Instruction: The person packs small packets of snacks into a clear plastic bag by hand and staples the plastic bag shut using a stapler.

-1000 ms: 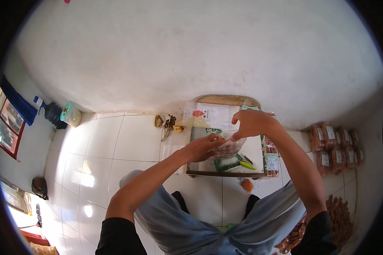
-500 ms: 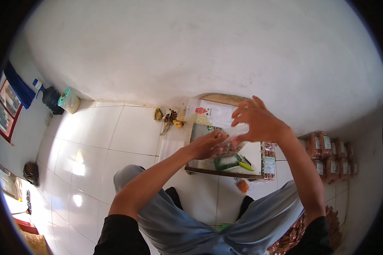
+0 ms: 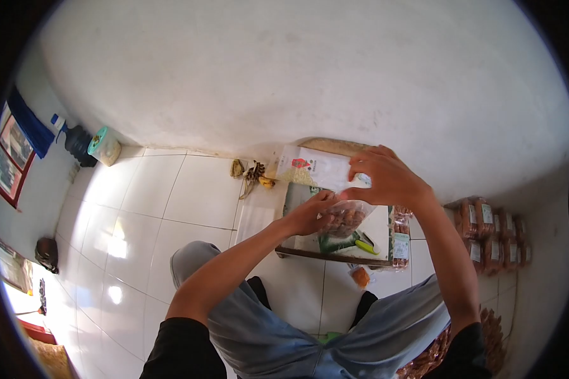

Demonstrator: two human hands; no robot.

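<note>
A clear plastic bag [image 3: 346, 219] with brown, sausage-like pieces inside hangs above the low table. My left hand [image 3: 313, 213] grips the bag's left side, its thumb near the upper rim. At the rim's top, my right hand [image 3: 385, 180] is curved in a C shape. Its thumb reaches the bag's edge beside my left thumb, while its fingers stay apart from the thumb. Below the bag, a green-handled knife [image 3: 367, 247] rests on the low table [image 3: 332, 256].
A printed white plastic sack [image 3: 316, 165] lies at the table's back. Packed labelled bags [image 3: 400, 243] stand on its right side, with more stacked packs [image 3: 485, 221] by the wall. Bananas [image 3: 265, 183] lie on the tiles. An orange item in a packet [image 3: 360, 276] sits before the table.
My right hand's spread fingers have curled downward and its thumb has come close to my left thumb. The bag's contents and rounded shape show more plainly now.
</note>
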